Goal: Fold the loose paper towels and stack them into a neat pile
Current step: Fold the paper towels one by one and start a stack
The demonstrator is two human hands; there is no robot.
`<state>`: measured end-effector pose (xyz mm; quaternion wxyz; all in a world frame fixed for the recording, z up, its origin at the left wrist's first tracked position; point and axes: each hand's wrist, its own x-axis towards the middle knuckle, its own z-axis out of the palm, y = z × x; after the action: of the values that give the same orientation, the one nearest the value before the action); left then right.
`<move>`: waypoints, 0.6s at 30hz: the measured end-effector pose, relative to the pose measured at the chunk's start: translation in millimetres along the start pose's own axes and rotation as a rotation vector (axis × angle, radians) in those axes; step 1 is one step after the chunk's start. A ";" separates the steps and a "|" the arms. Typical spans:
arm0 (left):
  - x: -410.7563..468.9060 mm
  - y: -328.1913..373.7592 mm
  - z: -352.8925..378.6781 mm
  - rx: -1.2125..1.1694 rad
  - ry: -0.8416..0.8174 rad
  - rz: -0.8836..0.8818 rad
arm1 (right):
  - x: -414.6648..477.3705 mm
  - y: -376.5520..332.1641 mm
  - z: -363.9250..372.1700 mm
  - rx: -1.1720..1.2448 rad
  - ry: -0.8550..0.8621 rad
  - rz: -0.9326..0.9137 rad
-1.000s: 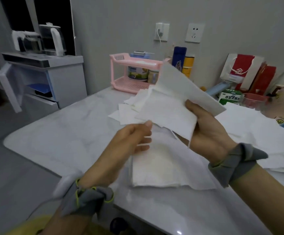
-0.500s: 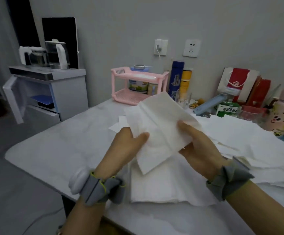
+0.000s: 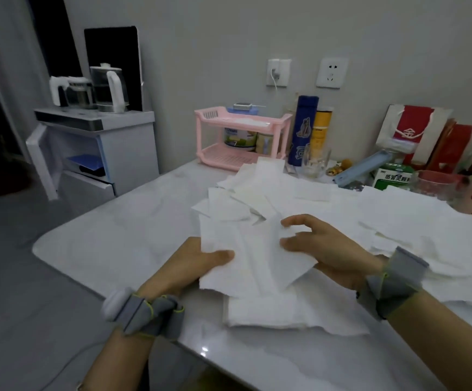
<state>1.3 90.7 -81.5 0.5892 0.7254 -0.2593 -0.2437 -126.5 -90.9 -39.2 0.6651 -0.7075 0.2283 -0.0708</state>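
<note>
A white paper towel (image 3: 254, 258) is held between both hands just above the white table (image 3: 122, 238). My left hand (image 3: 192, 266) grips its left edge with the thumb on top. My right hand (image 3: 322, 249) holds its right side, fingers curled over the sheet. Right under it lies a pile of folded towels (image 3: 279, 314) near the table's front edge. Several loose towels (image 3: 246, 198) are scattered farther back, and more loose sheets (image 3: 415, 230) spread to the right.
A pink two-tier rack (image 3: 240, 136), a blue bottle (image 3: 303, 131), a yellow can, a glass (image 3: 315, 162), a green box (image 3: 392, 176) and red bags (image 3: 415, 131) line the back wall. A white cabinet with kettles (image 3: 96, 148) stands left of the table.
The towel has come down from chest height to just over the folded pile, both hands with it. The view has tilted and pulled back, showing more of the table.
</note>
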 end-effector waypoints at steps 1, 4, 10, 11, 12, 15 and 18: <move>-1.7 -1.0 -0.6 -0.019 0.001 -0.014 | -2.2 1.5 1.0 -0.052 0.004 -0.011; -3.2 -0.5 -2.9 -0.110 0.032 -0.037 | -3.0 -1.4 -1.5 -0.220 0.029 -0.063; -3.0 -0.2 -1.2 -0.183 0.109 -0.017 | -3.6 -13.1 -11.5 -0.420 0.032 -0.123; -2.3 -0.1 -1.4 -0.202 0.111 -0.011 | -3.4 -14.4 -12.7 -0.472 0.021 -0.136; -3.1 0.2 -1.7 -0.207 0.113 -0.008 | -4.3 -14.6 -14.5 -0.516 0.002 -0.143; -4.0 1.2 -3.9 -0.218 0.092 0.027 | -6.4 -17.2 -16.9 -0.604 -0.070 -0.147; -6.1 4.2 -5.6 -0.253 0.092 0.083 | -9.6 -16.7 -13.9 -0.662 -0.131 -0.150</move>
<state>0.0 98.1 -76.0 0.6968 0.6444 -0.2291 -0.2163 -136.8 -99.3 -19.5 0.4057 -0.9027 0.1431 0.0039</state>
